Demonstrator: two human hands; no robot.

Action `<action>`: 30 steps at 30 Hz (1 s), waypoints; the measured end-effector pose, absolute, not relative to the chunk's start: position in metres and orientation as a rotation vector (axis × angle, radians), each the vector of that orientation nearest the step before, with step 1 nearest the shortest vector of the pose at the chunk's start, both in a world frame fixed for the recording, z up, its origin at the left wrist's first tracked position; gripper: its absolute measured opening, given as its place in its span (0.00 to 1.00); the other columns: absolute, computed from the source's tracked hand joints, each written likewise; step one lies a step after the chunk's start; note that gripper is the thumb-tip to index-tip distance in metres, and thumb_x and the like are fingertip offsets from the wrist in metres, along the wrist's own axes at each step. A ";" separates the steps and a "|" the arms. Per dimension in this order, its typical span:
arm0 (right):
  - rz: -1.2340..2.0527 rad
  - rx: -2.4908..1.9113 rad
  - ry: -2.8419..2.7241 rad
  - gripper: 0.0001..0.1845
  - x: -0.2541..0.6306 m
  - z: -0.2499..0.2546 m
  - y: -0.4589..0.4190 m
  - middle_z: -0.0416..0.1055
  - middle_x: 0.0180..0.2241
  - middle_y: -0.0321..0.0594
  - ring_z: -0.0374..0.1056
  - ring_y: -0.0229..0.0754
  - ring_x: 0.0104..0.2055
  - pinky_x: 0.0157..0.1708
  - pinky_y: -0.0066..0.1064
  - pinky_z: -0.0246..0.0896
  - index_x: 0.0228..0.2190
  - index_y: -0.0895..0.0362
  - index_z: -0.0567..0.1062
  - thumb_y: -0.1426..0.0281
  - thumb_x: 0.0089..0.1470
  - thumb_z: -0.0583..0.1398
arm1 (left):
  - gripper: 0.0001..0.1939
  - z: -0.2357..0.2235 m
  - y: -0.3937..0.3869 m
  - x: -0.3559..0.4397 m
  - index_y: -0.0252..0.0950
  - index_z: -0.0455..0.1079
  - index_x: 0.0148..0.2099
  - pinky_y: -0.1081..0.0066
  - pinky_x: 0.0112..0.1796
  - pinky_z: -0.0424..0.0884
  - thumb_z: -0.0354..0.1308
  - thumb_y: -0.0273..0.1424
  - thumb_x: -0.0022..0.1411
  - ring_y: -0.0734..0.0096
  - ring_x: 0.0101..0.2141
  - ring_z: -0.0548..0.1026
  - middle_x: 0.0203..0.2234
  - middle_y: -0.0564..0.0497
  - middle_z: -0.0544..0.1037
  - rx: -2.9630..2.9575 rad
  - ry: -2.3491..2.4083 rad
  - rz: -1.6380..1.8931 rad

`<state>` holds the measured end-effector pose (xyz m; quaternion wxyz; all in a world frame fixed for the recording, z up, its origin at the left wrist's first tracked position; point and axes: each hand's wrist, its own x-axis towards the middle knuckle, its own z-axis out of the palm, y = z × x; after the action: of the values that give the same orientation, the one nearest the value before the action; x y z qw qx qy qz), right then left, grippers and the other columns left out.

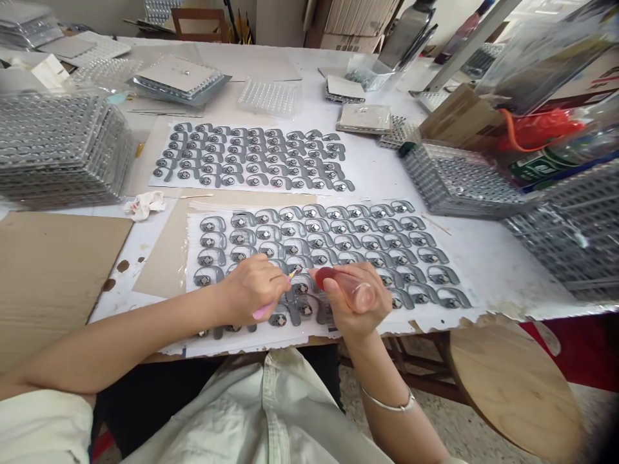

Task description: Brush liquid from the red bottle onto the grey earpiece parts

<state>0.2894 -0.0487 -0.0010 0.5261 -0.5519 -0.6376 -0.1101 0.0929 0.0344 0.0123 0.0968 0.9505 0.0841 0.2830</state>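
1. Workshop desk (488,270) under white covering, crowded with work, seen from above with the person seated at its edge.
2. Grey ear-hook pieces (309,242), each with a round metallic centre, lie flat in close, tidy rows on a white backing sheet (192,240) directly before the person; the flat layout keeps each one within reach.
3. Hands sit close together but apart, both above the near rows and each gripping something.
4. Left hand (251,290) pinches a pink-handled pick (271,304) like a pen, a grip suited to fine control at its pale tip.
5. Right hand (355,298) wraps a small translucent bottle (348,289) with a red end, tilted toward the pick.
6. Beyond them, a second sheet of pieces (251,158) lies in similar rows.
7. Stacked clear trays (62,148) rise at the far left, a crumpled rag (145,205) lies near the near sheet, and a cardboard sheet (48,270) covers the desk's left end.
8. Round wooden stool (515,386) stands at the right, below the desk.
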 end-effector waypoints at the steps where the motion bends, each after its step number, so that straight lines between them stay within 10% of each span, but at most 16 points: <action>1: -0.264 -1.308 -1.525 0.09 0.290 -0.001 -0.049 0.73 0.27 0.38 0.69 0.40 0.29 0.27 0.33 0.65 0.34 0.56 0.71 0.71 0.49 0.65 | 0.08 0.013 0.034 0.093 0.32 0.67 0.30 0.68 0.26 0.63 0.49 0.21 0.60 0.69 0.24 0.74 0.21 0.48 0.76 2.811 0.251 0.848; 30: -0.235 -1.298 -1.515 0.09 0.292 -0.005 -0.050 0.72 0.27 0.38 0.68 0.40 0.29 0.28 0.34 0.66 0.33 0.57 0.71 0.72 0.48 0.65 | 0.07 0.016 0.038 0.091 0.32 0.68 0.32 0.68 0.28 0.66 0.49 0.20 0.55 0.69 0.25 0.75 0.23 0.49 0.76 2.763 0.263 0.777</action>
<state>0.2916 -0.0502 -0.0054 0.5366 -0.5452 -0.6365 -0.0988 0.0906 0.0381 0.0164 0.1295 0.9506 0.0906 0.2673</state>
